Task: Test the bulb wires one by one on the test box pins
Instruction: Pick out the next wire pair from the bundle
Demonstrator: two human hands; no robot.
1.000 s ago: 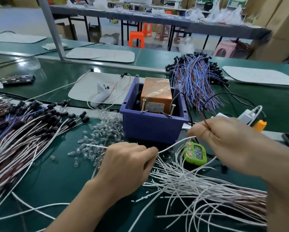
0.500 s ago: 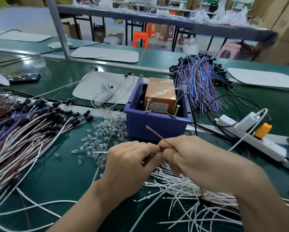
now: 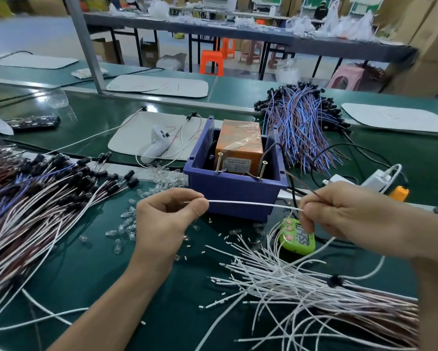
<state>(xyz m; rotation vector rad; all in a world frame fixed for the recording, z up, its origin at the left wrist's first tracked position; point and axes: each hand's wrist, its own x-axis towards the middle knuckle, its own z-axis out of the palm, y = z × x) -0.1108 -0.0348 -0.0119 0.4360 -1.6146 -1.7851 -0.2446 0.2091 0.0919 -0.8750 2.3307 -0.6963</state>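
A blue bin [image 3: 234, 190] holds the orange test box [image 3: 239, 146]. Two screw pins [image 3: 219, 162] stand up at the box's front. In front of the bin, a white bulb wire [image 3: 250, 204] stretches level between my hands. My left hand [image 3: 167, 219] pinches its left end. My right hand [image 3: 344, 211] pinches its right end, along with a thin brown wire [image 3: 301, 183] that points up and left toward the bin. A loose pile of white wires [image 3: 288, 285] lies under my right hand.
A heap of wired black bulb holders [image 3: 35, 188] covers the left of the green table. Small clear bulbs [image 3: 126, 224] lie scattered near the bin. A green timer [image 3: 299, 236], a power strip [image 3: 380, 178] and a bundle of blue wires [image 3: 301, 125] sit right.
My hands, close together half a second ago, have drawn apart. The white wire now runs straight between them. The brown wire has shifted right with my right hand.
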